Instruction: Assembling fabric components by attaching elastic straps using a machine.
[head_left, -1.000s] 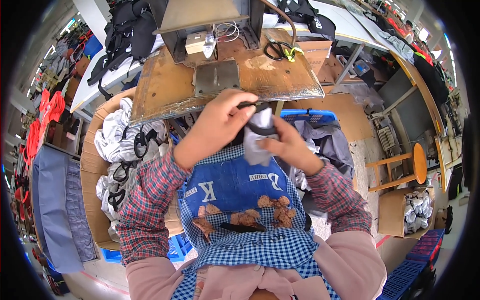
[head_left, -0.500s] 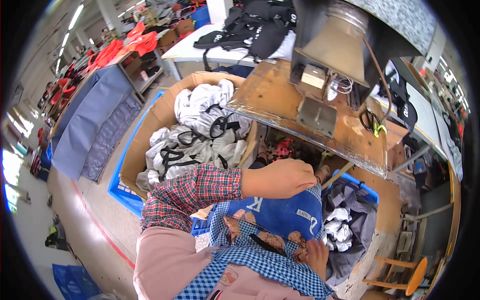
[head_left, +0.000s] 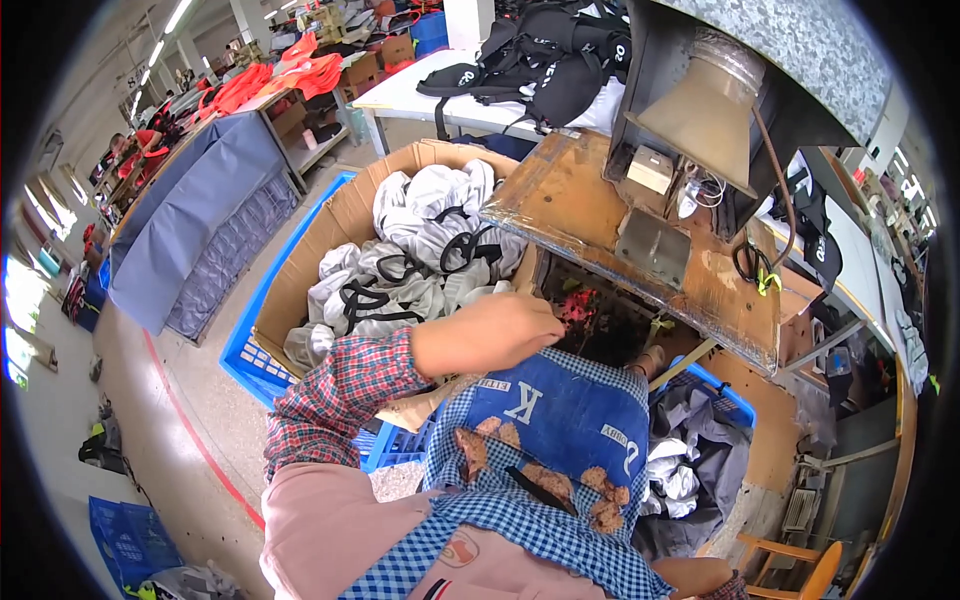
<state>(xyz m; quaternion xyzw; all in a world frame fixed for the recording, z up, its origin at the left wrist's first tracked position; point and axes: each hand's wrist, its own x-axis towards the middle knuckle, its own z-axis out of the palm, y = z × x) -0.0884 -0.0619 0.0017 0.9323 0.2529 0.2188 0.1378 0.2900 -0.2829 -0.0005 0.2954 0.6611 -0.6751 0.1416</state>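
My left hand (head_left: 505, 335) reaches over my lap from a red plaid sleeve (head_left: 345, 390), its back toward me. Its fingers are curled closed; what they hold, if anything, is hidden. Below it lies my blue apron (head_left: 560, 400) with checked edges and brown fuzzy patches. Low at the right edge of my body is my right hand (head_left: 690, 575), of which only the wrist end shows; its fingers are hidden by the apron. Left of my left hand, a large cardboard box (head_left: 290, 285) holds white cloth pieces (head_left: 425, 210) with black straps.
A wooden workbench (head_left: 550, 185) with a hooded metal duct (head_left: 700, 110) stands ahead. Black bags (head_left: 560, 70) lie on a white table behind. Blue crate (head_left: 735, 400) with grey and white cloth is at my right, a wooden stool (head_left: 810, 570) beyond. Blue-grey sheeting (head_left: 190, 230) covers a left table.
My left hand has moved left and slightly up, away from the apron's middle. My right hand has dropped from the apron's right side to the lower edge. The view has shifted a little.
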